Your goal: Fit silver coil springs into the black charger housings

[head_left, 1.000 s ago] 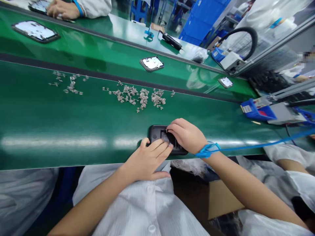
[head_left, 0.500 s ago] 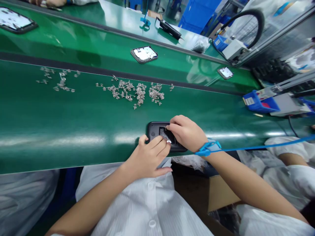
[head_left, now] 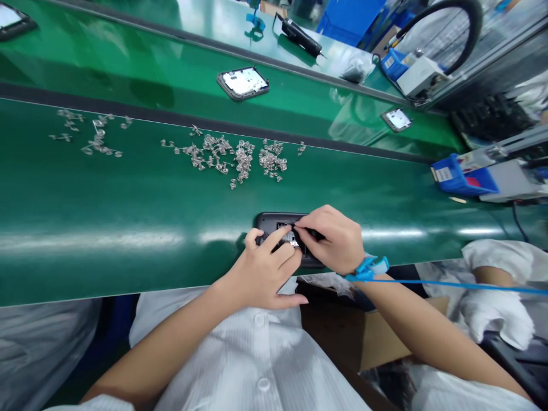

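Note:
A black device [head_left: 268, 220] with an open compartment in its middle lies flat on the green table near the front edge. My left hand [head_left: 269, 268] rests over its left and lower part, fingers spread, fingertips on the compartment. Over the right side is my right hand [head_left: 331, 237], thumb and forefinger pinched together at the compartment's upper edge; whatever is between them is too small to make out. A blue strap [head_left: 367, 268] with a cord circles my right wrist. Beyond the device lie small metal spring-like pieces [head_left: 244, 161] in loose heaps.
Opened devices [head_left: 244, 83] lie on the green belt [head_left: 162, 77] behind a dark rail. A screwdriver tool [head_left: 299, 39] is farther back. Blue bins [head_left: 464, 177] stand at the right. At the lower right, another person's white-gloved hand [head_left: 499, 311] is near a black object.
My left fingers have spread and the forefinger reaches farther up the compartment. My right hand has shifted slightly right, its fingers still pinched. A gloved hand has appeared at the right; the view has shifted slightly.

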Motion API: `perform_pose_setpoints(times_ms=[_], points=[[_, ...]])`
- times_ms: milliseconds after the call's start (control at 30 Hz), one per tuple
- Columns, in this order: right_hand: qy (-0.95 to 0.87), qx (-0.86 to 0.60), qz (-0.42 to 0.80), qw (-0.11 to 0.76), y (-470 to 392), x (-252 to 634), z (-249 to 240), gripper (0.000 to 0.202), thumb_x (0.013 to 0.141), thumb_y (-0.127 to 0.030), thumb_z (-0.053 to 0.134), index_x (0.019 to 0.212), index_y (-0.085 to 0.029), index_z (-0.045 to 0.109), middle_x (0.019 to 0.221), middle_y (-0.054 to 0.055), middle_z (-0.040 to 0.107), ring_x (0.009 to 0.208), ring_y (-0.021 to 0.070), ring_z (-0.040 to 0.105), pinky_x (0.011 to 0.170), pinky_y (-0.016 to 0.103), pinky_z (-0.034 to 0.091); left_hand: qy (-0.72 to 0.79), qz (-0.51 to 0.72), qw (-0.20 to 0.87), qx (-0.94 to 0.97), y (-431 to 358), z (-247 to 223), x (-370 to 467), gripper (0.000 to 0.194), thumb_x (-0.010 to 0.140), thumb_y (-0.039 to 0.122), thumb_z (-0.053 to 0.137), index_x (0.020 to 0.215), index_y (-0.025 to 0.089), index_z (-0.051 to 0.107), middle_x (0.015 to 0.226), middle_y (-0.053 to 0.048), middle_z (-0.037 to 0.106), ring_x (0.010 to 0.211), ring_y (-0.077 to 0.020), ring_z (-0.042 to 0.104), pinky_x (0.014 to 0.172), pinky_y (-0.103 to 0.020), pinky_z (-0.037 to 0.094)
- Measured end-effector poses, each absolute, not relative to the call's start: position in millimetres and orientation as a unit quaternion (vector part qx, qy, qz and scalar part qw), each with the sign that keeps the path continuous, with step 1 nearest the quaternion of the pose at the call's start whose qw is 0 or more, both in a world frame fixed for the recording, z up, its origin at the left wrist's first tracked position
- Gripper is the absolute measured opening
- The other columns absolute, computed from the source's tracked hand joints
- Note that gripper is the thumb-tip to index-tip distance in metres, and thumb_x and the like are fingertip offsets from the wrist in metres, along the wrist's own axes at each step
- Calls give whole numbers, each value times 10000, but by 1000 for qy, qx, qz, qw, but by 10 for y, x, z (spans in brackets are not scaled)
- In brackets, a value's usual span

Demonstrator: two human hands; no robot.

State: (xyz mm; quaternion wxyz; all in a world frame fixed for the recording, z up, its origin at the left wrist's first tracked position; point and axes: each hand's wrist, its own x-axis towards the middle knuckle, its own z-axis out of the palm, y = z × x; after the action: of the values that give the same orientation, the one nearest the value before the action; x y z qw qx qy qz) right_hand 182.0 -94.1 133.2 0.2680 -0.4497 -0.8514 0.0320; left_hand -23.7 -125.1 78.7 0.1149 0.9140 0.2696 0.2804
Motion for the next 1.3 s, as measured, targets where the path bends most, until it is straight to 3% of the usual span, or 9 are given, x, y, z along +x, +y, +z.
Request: perform_pose_setpoints(times_ms=[233,333,533,633,833,967,1033,1200,1300], points=[[-862,-444,49,240,-898,1851,1328,195,926,-145,610,862,-278,738,748,-4,757,780,214,677,718,369,574,276,284,139,908,-1235,826,-232,669,942,706,462,1214,124,646,1056,-95,699,1376,-397,478,954,-494,252],[-875,-417,68,236,-877,1865,1326,203,922,-130,596,863,-262,739,812,5,782,789,213,687,729,379,573,298,297,130,898,-1240,838,-218,553,949,623,494,1196,155,654,1073,-87,731,1356,-369,511,924,-490,250],[-815,-421,107,383,-731,1953,1266,160,925,-147,623,956,-260,732,921,34,788,842,205,737,765,366,593,331,303,83,890,-1416,883,-426,448,949,477,535,1269,176,625,1312,-60,712,1344,-301,546,853,-470,282],[-776,-501,72,376,-422,1995,1153,125,933,-230,599,911,-247,721,924,52,769,834,219,718,766,382,582,391,273,34,878,-1588,919,-762,440,958,450,570,1299,176,612,1372,-58,683,1310,-298,581,879,-480,298],[-780,-519,113,330,324,1955,847,216,866,-316,621,1020,-195,710,966,80,668,618,153,536,671,344,517,499,193,-52,843,-1714,954,-1600,646,963,342,594,1558,215,377,1428,-105,636,1301,-329,591,989,-510,369],[-825,-461,121,305,401,1881,678,221,917,-373,614,1020,-205,713,1024,94,638,791,196,598,759,352,512,577,181,-66,793,-1626,947,-2013,734,964,358,597,1612,247,271,1467,-136,589,1378,-359,523,1002,-527,456],[-835,-456,114,285,363,1866,632,209,947,-369,589,987,-197,700,1012,101,648,887,224,618,793,355,505,607,184,-96,767,-1545,932,-2107,748,953,366,618,1606,227,282,1450,-170,587,1378,-388,513,1025,-563,449],[-831,-455,106,302,334,1872,612,184,973,-271,504,933,-183,661,899,86,642,791,207,596,719,334,480,661,245,-195,682,-1344,847,-1831,723,904,397,688,1524,154,406,1407,-248,557,1352,-457,473,1054,-675,339],[-827,-438,101,338,355,1888,584,242,987,-229,452,1079,-185,672,983,100,647,854,213,616,761,345,505,576,224,-142,773,-1255,806,-1471,592,923,345,654,1455,146,487,1386,-228,570,1323,-402,487,1064,-587,361]])
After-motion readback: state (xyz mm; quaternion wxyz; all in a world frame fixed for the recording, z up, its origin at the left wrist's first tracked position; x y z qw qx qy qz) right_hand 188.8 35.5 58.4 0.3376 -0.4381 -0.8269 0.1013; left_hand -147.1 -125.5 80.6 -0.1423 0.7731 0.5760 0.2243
